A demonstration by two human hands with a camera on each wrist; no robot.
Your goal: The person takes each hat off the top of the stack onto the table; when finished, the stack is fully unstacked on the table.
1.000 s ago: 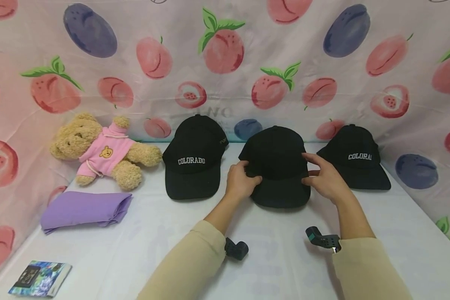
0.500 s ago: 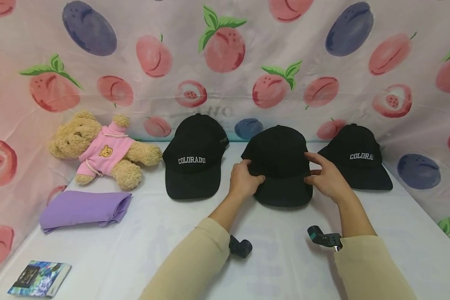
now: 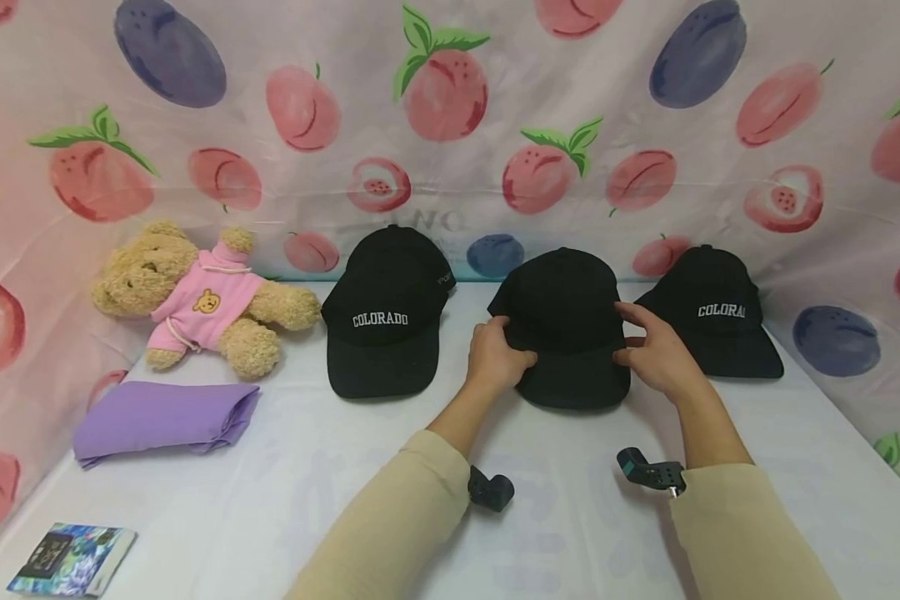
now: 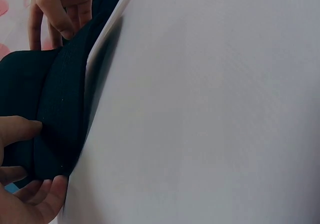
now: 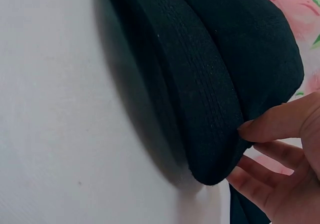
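A plain-fronted black cap (image 3: 570, 304) stands brim forward on the white table, between two other black caps. My left hand (image 3: 491, 360) grips its left side where crown meets brim, the thumb lying on the brim. On the opposite edge my right hand (image 3: 658, 354) pinches the cap with thumb and fingers. The left wrist view shows the thumb (image 4: 21, 128) pressed on the cap's brim (image 4: 62, 109), other fingertips beneath its edge. In the right wrist view the brim (image 5: 195, 74) sits over a shadow, the right thumb (image 5: 272, 121) at its corner; some fingertips are hidden behind the cap.
Left stands a black COLORADO cap (image 3: 382, 312); a similar cap (image 3: 720, 321) is on the right, partly behind my right hand. Farther left lie a teddy bear (image 3: 210, 300) in pink, a folded purple cloth (image 3: 165, 417) and a small book (image 3: 73, 558). A fruit-print curtain (image 3: 435, 183) hangs behind.
Both hands have shifted the middle cap a little to the right and slightly back, keeping their hold. The other caps and the bear stay in place; the head view drifts slightly.
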